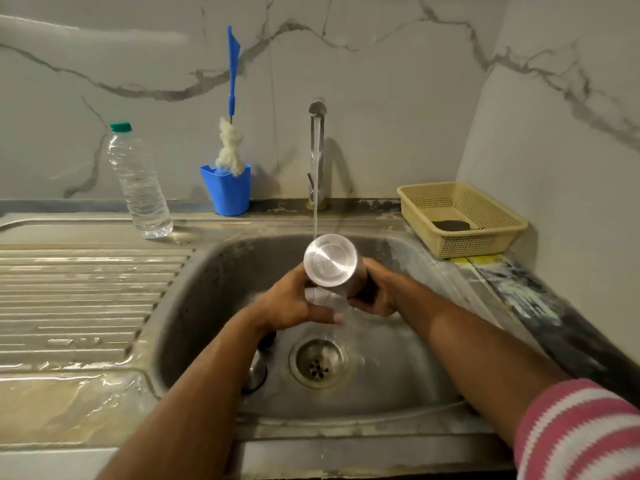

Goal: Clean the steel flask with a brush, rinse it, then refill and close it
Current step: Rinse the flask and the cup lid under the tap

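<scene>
The steel flask (330, 260) is held over the sink basin (214, 282) with its round base turned up toward me, under the running stream from the tap (318, 133). My left hand (291, 303) grips its left side, thumb stretched beneath it. My right hand (375, 289) grips its right side and lower body. Water runs off the flask down to the drain (318, 363). The blue-handled brush (231, 133) stands in a blue cup (227, 190) at the back of the counter. A steel cap-like piece (258, 370) lies in the basin, partly hidden under my left forearm.
A clear plastic water bottle (138, 181) with a green cap stands on the wet ribbed drainboard (79, 299) at left. A cream plastic basket (462, 218) holding a dark scrub pad sits at the back right corner. Marble-patterned walls close in behind and to the right.
</scene>
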